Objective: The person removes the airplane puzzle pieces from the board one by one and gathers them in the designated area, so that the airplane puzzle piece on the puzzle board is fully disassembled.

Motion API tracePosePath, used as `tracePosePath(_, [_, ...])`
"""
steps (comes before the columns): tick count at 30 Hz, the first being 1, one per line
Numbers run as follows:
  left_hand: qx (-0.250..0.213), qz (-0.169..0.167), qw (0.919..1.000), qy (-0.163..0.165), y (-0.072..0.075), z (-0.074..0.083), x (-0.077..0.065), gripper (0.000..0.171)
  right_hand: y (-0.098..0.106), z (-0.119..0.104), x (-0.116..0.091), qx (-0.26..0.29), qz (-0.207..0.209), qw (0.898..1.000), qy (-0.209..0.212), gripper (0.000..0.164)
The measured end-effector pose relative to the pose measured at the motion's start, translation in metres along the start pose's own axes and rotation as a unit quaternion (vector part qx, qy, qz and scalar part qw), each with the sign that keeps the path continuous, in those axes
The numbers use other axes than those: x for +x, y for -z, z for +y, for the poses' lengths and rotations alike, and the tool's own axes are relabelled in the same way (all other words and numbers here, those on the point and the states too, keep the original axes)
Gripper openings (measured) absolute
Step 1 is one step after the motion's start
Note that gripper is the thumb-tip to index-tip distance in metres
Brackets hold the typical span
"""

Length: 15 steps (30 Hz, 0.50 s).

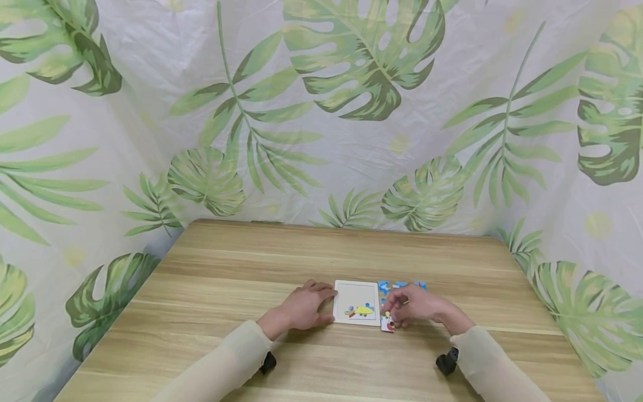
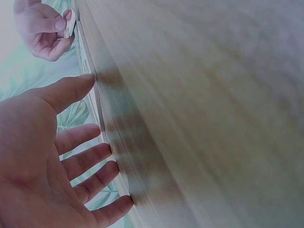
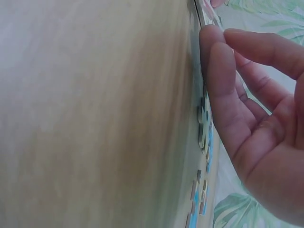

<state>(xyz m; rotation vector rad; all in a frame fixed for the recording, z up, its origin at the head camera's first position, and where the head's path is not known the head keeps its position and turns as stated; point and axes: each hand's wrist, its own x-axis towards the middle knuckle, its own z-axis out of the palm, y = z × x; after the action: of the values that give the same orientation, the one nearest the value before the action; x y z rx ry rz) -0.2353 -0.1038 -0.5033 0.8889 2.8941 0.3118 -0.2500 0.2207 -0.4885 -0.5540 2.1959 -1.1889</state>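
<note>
A white-framed puzzle tray (image 1: 344,295) lies on the table, with a yellow picture section along the lower part of its inside. My left hand (image 1: 303,306) rests at the tray's left edge, its thumb and fingers spread and touching the rim. Just right of the tray, my right hand (image 1: 416,305) pinches a puzzle piece (image 2: 71,23) between thumb and fingers; the left wrist view shows it tilted. In the right wrist view the fingertips hide most of that piece. Loose blue puzzle pieces (image 1: 384,287) lie beyond and partly under the right hand.
The wooden table (image 1: 281,251) extends around the tray on all sides. More loose pieces (image 3: 203,126) lie flat below the right hand. A leaf-patterned cloth (image 1: 351,139) hangs behind the table and at both sides.
</note>
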Motion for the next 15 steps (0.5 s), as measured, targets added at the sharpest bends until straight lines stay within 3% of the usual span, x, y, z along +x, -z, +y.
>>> tracePosePath(15, [-0.005, -0.006, 1.0, 0.004, 0.0041, 0.0024, -0.0017, 0.059, 0.0007, 0.0046, -0.0008, -0.018, -0.001, 1.0, -0.012, 0.014])
